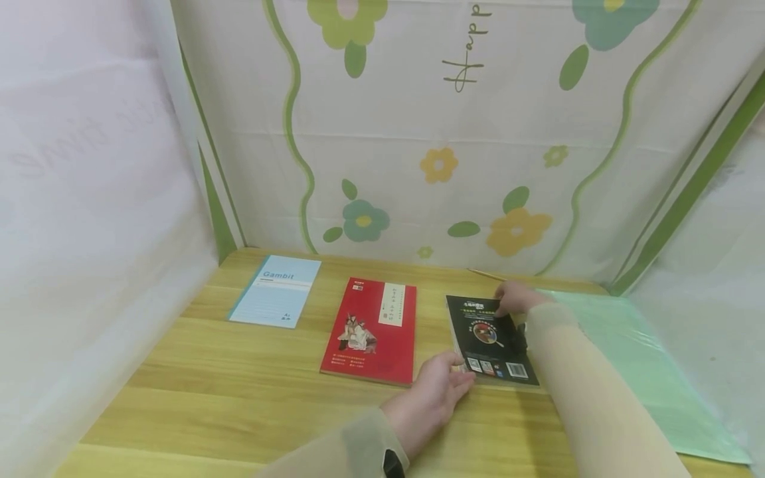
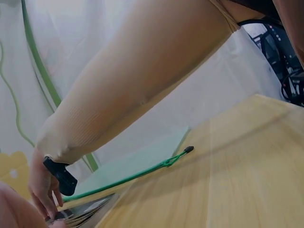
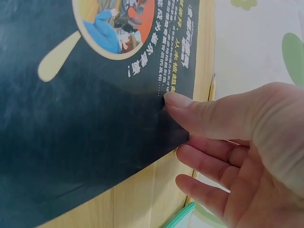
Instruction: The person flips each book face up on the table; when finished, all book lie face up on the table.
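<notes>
A black book (image 1: pixel 487 342) with a magnifying-glass picture, small print and a barcode lies on the table at the right. At its far right corner my right hand (image 1: pixel 518 298) grips the book. The right wrist view shows the thumb (image 3: pixel 178 100) pressing on the dark cover and the other fingers bent at the edge. My left hand (image 1: pixel 435 390) is at the near left corner of the black book, fingers fairly straight and fingertips against its edge. In the left wrist view, slightly fanned pages (image 2: pixel 88 214) show below the right hand.
A red book (image 1: pixel 382 345) lies left of the black one, and a light blue Gambit notebook (image 1: pixel 277 292) farther left. A pale green zip folder (image 1: pixel 645 372) lies at the right. A thin pencil-like stick (image 1: pixel 487 273) is by the back curtain (image 1: pixel 388 133).
</notes>
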Action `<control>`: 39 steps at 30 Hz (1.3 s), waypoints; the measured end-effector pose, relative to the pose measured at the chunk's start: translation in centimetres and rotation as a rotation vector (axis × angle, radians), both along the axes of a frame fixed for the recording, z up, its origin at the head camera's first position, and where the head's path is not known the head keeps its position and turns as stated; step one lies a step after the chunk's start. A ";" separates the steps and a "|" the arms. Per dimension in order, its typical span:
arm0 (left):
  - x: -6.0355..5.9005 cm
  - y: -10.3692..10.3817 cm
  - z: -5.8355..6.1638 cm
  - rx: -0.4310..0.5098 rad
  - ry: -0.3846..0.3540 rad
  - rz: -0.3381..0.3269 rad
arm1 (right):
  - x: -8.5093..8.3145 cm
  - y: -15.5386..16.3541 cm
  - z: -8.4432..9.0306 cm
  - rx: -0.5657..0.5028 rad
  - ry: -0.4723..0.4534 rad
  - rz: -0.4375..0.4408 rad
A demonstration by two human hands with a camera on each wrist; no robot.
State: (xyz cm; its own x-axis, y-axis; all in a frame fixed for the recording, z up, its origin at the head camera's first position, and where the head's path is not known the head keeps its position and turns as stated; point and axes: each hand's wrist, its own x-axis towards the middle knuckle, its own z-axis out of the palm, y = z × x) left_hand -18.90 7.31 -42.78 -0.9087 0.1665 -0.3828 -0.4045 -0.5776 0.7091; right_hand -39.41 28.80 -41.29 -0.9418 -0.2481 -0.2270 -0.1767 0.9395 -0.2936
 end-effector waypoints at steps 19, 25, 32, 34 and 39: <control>1.0 -0.8 1.4 -0.170 -0.010 -0.133 | -0.1 -0.1 -0.3 -0.005 0.004 0.002; 1.1 -0.7 1.5 -0.144 -0.016 -0.128 | 0.0 -0.2 -0.3 -0.001 0.005 0.001; 1.0 -0.8 1.3 -0.123 -0.034 -0.109 | 0.1 -0.2 0.0 0.014 0.012 0.015; 1.0 -0.8 1.1 -0.113 -0.036 -0.098 | 0.2 -0.2 0.1 0.015 0.012 0.013; 0.9 -0.8 0.6 -0.110 -0.039 -0.077 | 0.2 -0.2 0.1 0.009 0.003 0.008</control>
